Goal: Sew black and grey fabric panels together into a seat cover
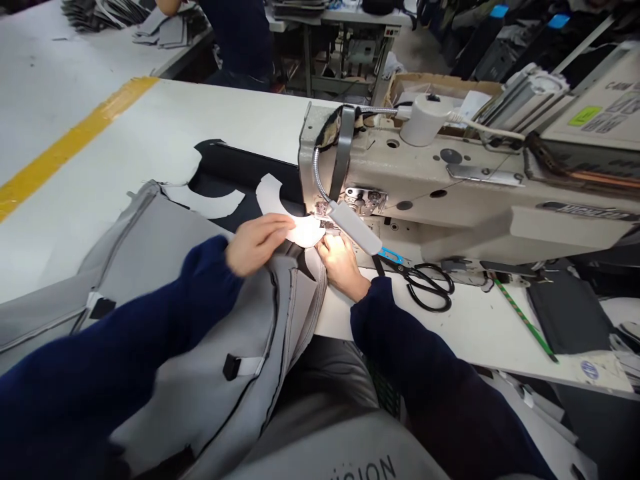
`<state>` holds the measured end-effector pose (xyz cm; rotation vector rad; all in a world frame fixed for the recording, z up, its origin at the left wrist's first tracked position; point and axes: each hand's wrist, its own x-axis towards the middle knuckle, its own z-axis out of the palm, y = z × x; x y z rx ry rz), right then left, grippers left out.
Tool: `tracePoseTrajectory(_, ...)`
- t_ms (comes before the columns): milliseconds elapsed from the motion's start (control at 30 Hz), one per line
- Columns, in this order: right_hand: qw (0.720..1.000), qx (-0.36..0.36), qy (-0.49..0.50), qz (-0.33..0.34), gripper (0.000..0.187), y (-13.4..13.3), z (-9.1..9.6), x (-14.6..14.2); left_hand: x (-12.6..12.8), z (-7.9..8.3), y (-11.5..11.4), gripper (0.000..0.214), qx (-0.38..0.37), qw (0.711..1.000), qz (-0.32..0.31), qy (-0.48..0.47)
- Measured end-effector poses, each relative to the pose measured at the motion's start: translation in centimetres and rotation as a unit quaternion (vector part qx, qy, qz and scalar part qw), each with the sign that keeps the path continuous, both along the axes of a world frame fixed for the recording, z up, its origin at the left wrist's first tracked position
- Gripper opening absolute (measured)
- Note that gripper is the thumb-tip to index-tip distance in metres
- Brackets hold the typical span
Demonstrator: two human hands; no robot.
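We have our left grip (260, 243) laid on a white C-shaped piece (304, 232), fingers close together with their tips on its surface; whether they pinch it, we cannot tell. Our right grip (344, 265) is curled narrow just to the right, fingertips at the piece's lower end beside the needle area of the sewing machine (475, 193); what it pinches there, we cannot see.

Under and below our left grip spreads the grey fabric (185, 393), dark-edged along its seams and running off over the near edge of the desk (175, 127). A short strap with a black tab (231, 367) sits on it, below the left grip. Beyond that grip lies a dark panel (240, 170), with a second white curved piece (215, 204) to the left.

Just above our right grip, a lit lamp (356, 228) shines on the work. To the right of the right grip rest black-handled scissors (430, 287), and farther right a green striped pencil (525, 320). Far beyond the left grip, yellow tape (75, 140) crosses the desk, and another person (235, 40) is partly in view.
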<state>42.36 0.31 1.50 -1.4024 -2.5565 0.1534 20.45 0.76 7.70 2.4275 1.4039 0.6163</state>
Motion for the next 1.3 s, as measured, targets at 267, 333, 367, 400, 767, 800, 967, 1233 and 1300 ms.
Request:
tracePoseTrajectory(267,0.990,0.007,-0.009,0.141,0.053,-0.8,0.8,2.9,-10.4,-6.0,-11.5,0.057,-0.023,0.979,-0.063,0.192)
tracePoseTrajectory(333,0.986,0.036,-0.058,0.154,0.051,-1.1,1.2,3.0,-12.3,-6.2,-8.9,0.053,-0.011,0.975,-0.083,0.208)
tracePoseTrajectory(367,0.983,0.052,-0.080,0.159,0.048,-1.2,1.3,2.9,-13.0,-5.9,-7.3,0.050,-0.008,0.972,-0.089,0.218)
tracePoseTrajectory(400,0.979,0.068,-0.100,0.164,0.044,-1.4,1.4,2.6,-13.4,-5.2,-5.6,0.047,-0.006,0.970,-0.084,0.228)
tracePoseTrajectory(767,0.964,0.167,-0.174,0.113,0.035,-2.3,0.2,-0.7,5.8,-0.9,1.2,0.034,0.054,0.953,-0.143,0.261)
tracePoseTrajectory(800,0.967,0.165,-0.163,0.105,0.035,-2.3,0.0,-0.7,6.5,-1.6,1.8,0.031,0.035,0.952,-0.138,0.271)
tracePoseTrajectory(967,0.976,0.153,-0.130,0.086,0.033,-2.1,-0.8,-0.7,6.4,-3.7,3.2,0.030,-0.015,0.962,-0.100,0.254)
tracePoseTrajectory(1233,0.996,0.081,-0.019,0.038,0.041,-1.5,-1.4,0.3,5.9,-1.2,3.9,0.040,-0.076,0.956,-0.043,0.279)
tracePoseTrajectory(1300,0.998,0.044,0.046,0.024,0.044,-3.2,-0.9,0.7,4.8,0.3,4.3,0.060,-0.130,0.933,-0.001,0.336)
